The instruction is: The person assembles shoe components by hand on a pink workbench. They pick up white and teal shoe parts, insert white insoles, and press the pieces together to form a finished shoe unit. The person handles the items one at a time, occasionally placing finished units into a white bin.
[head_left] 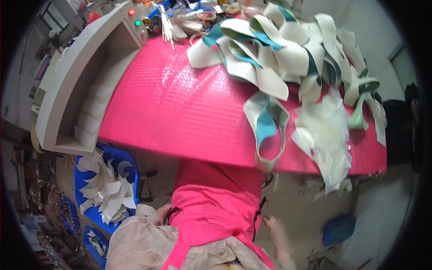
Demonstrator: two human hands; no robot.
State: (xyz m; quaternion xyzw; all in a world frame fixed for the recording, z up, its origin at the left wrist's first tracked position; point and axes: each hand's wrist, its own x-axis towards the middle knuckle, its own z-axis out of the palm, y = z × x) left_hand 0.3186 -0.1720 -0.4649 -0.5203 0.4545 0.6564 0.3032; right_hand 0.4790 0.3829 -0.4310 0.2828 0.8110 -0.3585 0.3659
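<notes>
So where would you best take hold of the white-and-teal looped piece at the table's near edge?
Probably the looped piece is best pinched by its narrow near end, coming from the near side: that end reaches the edge of the pink tabletop, and the loop gapes open.

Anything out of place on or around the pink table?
Mildly: the heap of thin whitish sheets droops past the near edge of the pink table, so some might slip off. The white-and-teal looped piece to its left reaches that edge too. No clear damage.
</notes>
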